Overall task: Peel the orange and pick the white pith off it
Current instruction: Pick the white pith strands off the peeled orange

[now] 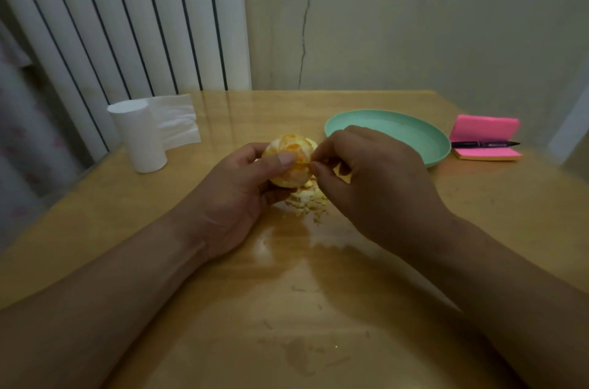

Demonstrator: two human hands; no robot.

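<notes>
Head view: peeled orange [288, 160] up off the table [350, 309], near its middle, cradled in the left hand [242, 194]; fingers curled round the far side of the fruit, thumb pressed across its front; orange flesh bare in patches, pale pith over the rest. Right hand [369, 184] close against the fruit's right edge, thumb and forefinger tips pinched together there, seemingly on a shred of white pith [315, 156], though too small and dim for certainty; other fingers of that hand curled loosely beneath. Directly under both hands, on the tabletop, a small heap of pale scraps [307, 202], with a few stray bits scattered nearer the camera; glossy sheen on the wood around them. Beyond the right hand, a mint-green plate [424, 140], partly hidden by the knuckles; just right of the plate, a folded-open block of pink sticky notes [484, 130] with a dark pen [484, 143] lying across it. Left of the orange and well apart from it, an upright roll of white tissue [140, 140], loose end trailing behind it toward the wall. White ribbed radiator [127, 22] behind the table's far left corner; pale wall with a long thin crack [304, 38] behind the rest. Both forearms bare, reaching in from the bottom corners.
</notes>
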